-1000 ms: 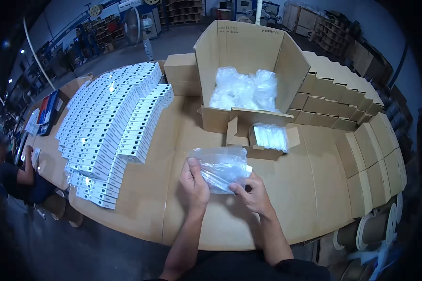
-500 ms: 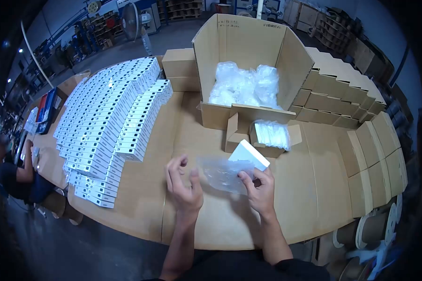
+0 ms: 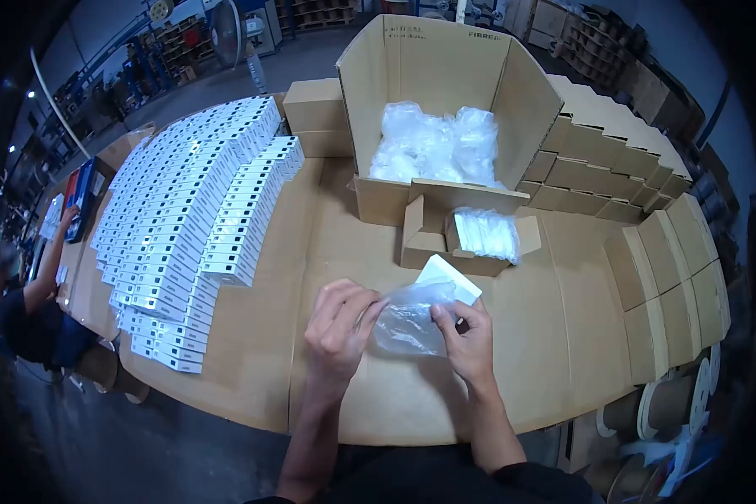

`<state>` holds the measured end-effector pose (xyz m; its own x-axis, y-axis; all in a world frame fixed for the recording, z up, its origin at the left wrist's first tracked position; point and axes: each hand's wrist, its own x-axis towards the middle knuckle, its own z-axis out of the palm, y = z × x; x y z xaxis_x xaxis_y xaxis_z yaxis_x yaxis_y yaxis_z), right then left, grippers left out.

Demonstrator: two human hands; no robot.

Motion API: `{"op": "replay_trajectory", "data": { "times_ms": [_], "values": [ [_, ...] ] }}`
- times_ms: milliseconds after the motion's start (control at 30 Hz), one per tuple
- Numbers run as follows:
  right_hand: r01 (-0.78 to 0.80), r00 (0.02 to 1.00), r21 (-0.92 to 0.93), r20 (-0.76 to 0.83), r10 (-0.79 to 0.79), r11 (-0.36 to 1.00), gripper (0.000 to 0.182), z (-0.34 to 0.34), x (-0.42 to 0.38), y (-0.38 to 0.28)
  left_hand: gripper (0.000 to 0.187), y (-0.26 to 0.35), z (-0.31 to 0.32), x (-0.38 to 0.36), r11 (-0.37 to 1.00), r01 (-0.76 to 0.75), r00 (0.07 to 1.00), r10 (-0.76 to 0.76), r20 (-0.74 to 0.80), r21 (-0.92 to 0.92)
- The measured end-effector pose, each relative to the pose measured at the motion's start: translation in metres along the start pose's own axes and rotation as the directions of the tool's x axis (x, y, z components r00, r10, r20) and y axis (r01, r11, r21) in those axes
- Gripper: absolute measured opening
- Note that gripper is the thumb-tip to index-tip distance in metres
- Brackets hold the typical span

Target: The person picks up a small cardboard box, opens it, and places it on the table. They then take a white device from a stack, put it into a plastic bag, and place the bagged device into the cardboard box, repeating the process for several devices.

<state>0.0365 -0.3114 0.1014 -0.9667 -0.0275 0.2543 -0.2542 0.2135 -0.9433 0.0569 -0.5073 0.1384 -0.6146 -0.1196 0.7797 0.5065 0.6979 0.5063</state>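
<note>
Left hand (image 3: 338, 326) — fingers pinching the clear bag's (image 3: 412, 323) edge; right hand (image 3: 469, 336) — fingers gripping bag and white box (image 3: 451, 277) together above the desk (image 3: 395, 403).

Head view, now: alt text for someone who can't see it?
Two bare hands, left and right, hold a clear plastic bag over a cardboard-covered table, a white box also at the right hand. Beyond stand a large open carton of clear plastic and a small open carton; stacked white boxes lie left.
</note>
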Motion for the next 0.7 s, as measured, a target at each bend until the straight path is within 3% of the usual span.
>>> {"op": "replay_trajectory", "data": {
  "times_ms": [167,267,467,600,700],
  "values": [
    [-0.026,0.999,-0.048,-0.02,0.025,0.998,0.021,0.0,-0.005,-0.005,0.028,-0.004,0.001,-0.005,0.999,-0.01,1.0,0.009,0.019,0.05],
    [0.004,0.998,-0.076,-0.055,-0.008,0.997,0.019,0.003,-0.008,-0.006,0.034,0.003,0.004,-0.003,0.988,0.022,0.998,-0.013,-0.061,0.152],
    [0.058,0.996,-0.184,-0.062,-0.07,0.981,0.016,0.005,-0.009,-0.019,0.034,0.01,0.016,-0.006,0.99,-0.073,0.988,0.055,0.146,0.122],
    [0.085,0.994,-0.209,-0.051,-0.097,0.974,0.014,0.006,-0.01,-0.021,0.026,0.011,0.025,-0.008,0.998,-0.028,0.988,0.018,0.153,0.06],
    [0.185,0.974,-0.25,-0.084,-0.212,0.95,0.016,0.008,-0.01,-0.015,0.023,0.011,0.027,-0.007,0.999,-0.029,0.986,0.023,0.165,0.034]
  ]
}}
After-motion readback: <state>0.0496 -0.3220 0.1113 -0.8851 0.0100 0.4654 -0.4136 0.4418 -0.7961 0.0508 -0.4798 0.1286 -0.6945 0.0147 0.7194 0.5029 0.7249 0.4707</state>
